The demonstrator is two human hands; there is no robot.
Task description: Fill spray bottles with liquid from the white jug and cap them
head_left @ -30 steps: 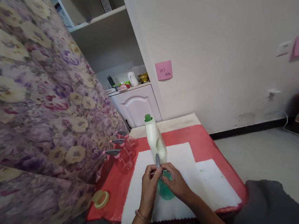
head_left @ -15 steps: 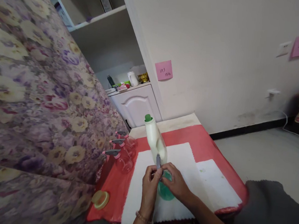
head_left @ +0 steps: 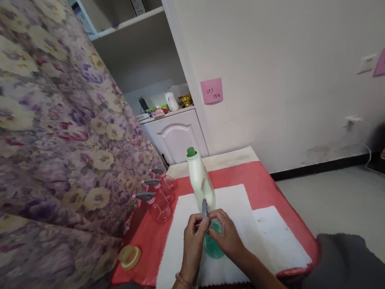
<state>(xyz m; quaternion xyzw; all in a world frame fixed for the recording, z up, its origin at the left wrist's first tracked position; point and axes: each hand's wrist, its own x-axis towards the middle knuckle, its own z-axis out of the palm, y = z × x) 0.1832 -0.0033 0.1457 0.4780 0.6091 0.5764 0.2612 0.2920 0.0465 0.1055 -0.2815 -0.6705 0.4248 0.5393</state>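
A clear spray bottle [head_left: 215, 247] with green liquid stands on a white cloth in front of me. My left hand [head_left: 195, 230] is closed on its grey spray head [head_left: 204, 208], which points up between my fingers. Fingers of my right hand [head_left: 227, 232] are curled around the top of the same bottle. Both hands meet there and hide the bottle's neck and collar. Just behind them rises a pale green jug [head_left: 202, 182] with a built-in handle, its mouth uncapped and a green spout inside.
Three empty-looking spray bottles [head_left: 159, 208] with grey-and-pink heads line the left side of the red-covered table [head_left: 143, 267]. A yellowish cap [head_left: 130, 257] lies at the front left. Under the bottle is a white cloth [head_left: 177, 252]. A floral curtain [head_left: 59, 150] hangs close on the left.
Almost nothing differs. Both hands stay on the top of the spray bottle, and the view has shifted very slightly.
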